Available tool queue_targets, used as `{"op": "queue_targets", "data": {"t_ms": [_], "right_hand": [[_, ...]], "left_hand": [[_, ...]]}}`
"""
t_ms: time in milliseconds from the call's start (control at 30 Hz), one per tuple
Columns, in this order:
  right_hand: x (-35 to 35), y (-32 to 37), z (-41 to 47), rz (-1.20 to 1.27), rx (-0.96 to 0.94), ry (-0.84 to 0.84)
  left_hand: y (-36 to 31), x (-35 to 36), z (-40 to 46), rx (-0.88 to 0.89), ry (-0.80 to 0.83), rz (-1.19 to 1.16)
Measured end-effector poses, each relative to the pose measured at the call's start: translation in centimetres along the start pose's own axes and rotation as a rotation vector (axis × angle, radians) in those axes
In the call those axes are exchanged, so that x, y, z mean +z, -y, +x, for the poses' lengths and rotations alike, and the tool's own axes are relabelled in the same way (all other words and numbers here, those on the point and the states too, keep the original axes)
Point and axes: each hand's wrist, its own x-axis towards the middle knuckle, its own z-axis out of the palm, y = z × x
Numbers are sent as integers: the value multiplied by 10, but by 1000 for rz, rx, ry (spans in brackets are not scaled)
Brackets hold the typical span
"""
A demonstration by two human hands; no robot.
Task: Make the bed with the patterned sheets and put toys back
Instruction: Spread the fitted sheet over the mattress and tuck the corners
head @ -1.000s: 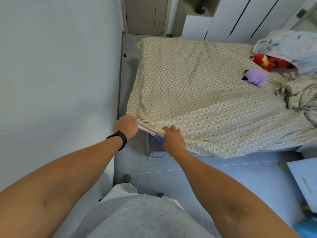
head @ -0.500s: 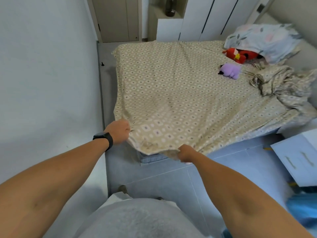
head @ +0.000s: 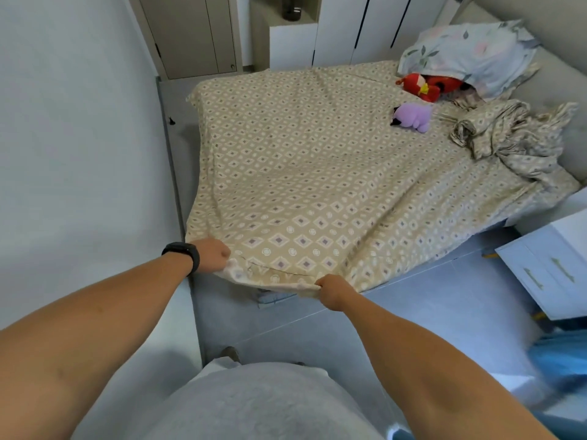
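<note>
A beige diamond-patterned sheet (head: 317,173) covers the bed. My left hand (head: 213,256), with a black watch on its wrist, grips the sheet's near corner. My right hand (head: 334,291) pinches the hanging front edge a little further right, and the hem is stretched between the two hands. A purple plush toy (head: 413,117) lies on the sheet at the far right. Behind it a red plush toy (head: 422,85) is partly tucked under a floral pillow (head: 470,52). A crumpled piece of the same patterned fabric (head: 511,134) is bunched at the right side of the bed.
A white wall (head: 73,154) runs close along the left of the bed. A white drawer unit (head: 549,268) stands on the floor at the right with a blue bag (head: 562,360) below it. White cabinets (head: 343,27) and a door (head: 190,30) lie beyond the bed.
My hands have moved apart along the sheet's front edge, the right one sliding rightward. The hem is now spread and pulled taut over the mattress corner that showed a second ago.
</note>
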Motion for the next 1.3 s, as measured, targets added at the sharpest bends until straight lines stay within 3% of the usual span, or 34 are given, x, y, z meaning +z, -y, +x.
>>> {"op": "queue_targets", "data": {"t_ms": [267,633,800,1300], "right_hand": [[18,9,14,-92,-62,238],[23,14,24,-18,-59,289],[26,21,26,249,-2,241],[7,14,24,271,0,167]], "left_hand": [[-3,33,-2,-152,304,246],[-16,43,-2,-139,476,326],[-19,43,1,-105,477,272],[-38,28,16,-11,400,56]]}}
